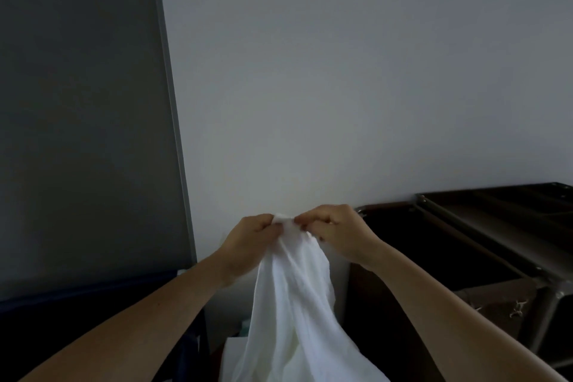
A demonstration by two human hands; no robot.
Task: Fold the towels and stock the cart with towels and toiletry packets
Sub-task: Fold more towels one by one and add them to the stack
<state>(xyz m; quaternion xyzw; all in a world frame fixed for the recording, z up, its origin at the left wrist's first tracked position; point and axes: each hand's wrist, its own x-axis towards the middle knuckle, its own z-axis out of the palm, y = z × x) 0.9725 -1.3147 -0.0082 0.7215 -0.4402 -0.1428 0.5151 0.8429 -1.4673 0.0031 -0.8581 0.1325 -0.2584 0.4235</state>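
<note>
While both arms reach forward and up, the left hand point(252, 231) and the right hand point(336, 231) sit close together at the top of a white towel point(291, 304), each pinched shut on the same short stretch of its upper edge. Between them only a small bunched bit of cloth shows. From there the towel hangs loose and crumpled, in long vertical folds, down past the bottom of the view, in the middle of the scene and near the person.

To the right, and a little farther off, stands the cart point(483, 245), a dark metal frame with a dark bag hung in it; its inside is too dark to tell what it holds. A grey panel point(86, 118) fills the left side against a pale wall point(341, 71), and a dark blue shape lies low on the left. No toiletry packets can be made out.

By my judgement, this is the start of folding 1 towel: the hands have an edge but not yet the 2 corners. The next move calls for the hands to slide apart along that edge until it is taut, so the cloth hangs flat. If the grip slips, the towel may bunch again. Stocking the cart looks to come after.
</note>
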